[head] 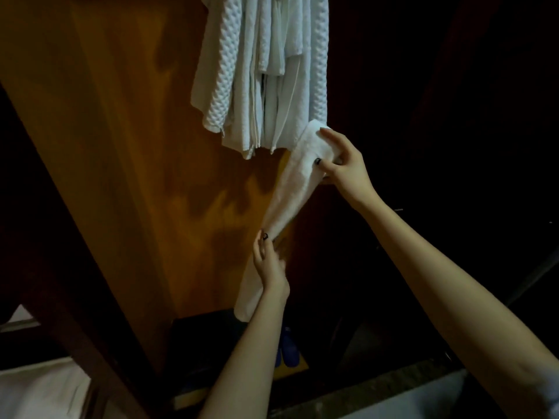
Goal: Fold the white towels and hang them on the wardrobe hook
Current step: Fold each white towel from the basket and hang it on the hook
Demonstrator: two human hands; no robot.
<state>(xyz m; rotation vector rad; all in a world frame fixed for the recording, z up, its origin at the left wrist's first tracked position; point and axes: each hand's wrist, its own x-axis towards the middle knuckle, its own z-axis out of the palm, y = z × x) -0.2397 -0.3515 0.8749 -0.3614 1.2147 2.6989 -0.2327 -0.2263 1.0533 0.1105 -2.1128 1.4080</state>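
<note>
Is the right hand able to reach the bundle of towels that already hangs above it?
Probably yes. The right hand sits just below the lower edge of the hanging bundle, with nothing between them. However, its fingers pinch the white towel, so they are not free.

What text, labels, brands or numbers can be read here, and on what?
No readable text in this frame.
hanging towels: textured white cloth, no tag or print showing.
white towel held by the right hand and left hand: no label showing.
wardrobe panel: bare wood, no markings.
blue objects low in the wardrobe: too dark to tell whether they carry any text.
</note>
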